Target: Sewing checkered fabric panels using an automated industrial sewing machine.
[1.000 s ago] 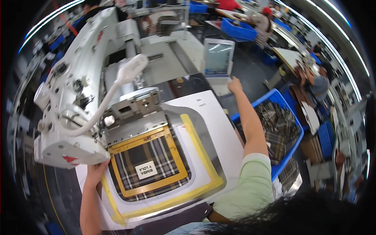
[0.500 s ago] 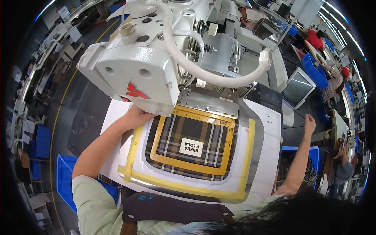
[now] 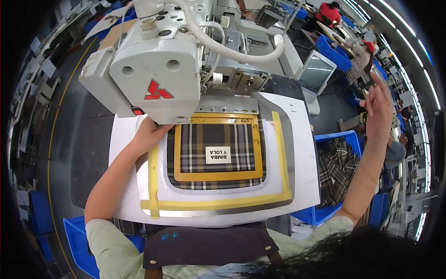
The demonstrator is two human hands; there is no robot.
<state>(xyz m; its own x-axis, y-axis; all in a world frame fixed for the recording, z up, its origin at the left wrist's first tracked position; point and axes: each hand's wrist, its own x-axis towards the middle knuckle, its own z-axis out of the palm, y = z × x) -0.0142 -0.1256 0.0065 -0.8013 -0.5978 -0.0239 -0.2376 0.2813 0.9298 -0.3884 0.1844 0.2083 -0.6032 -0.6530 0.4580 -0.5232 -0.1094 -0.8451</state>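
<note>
While the plaid cloth (image 3: 217, 135) lay flat under the yellow frame (image 3: 216, 176), in front of the white sewing machine (image 3: 153, 76), a pale label (image 3: 218, 155) sat within the frame's opening. The left hand (image 3: 151, 133) reached to the machine's lower edge, its thumb toward the frame's upper left corner; with fingertips hidden, whether it pinched anything could not be told. Yellow tape (image 3: 223, 205) bordered the cloth on three sides, above a white sheet (image 3: 304, 172). The right hand (image 3: 378, 109) was raised well apart, fingers parted, beyond a blue bin (image 3: 320, 215) of plaid pieces (image 3: 337, 172)
</note>
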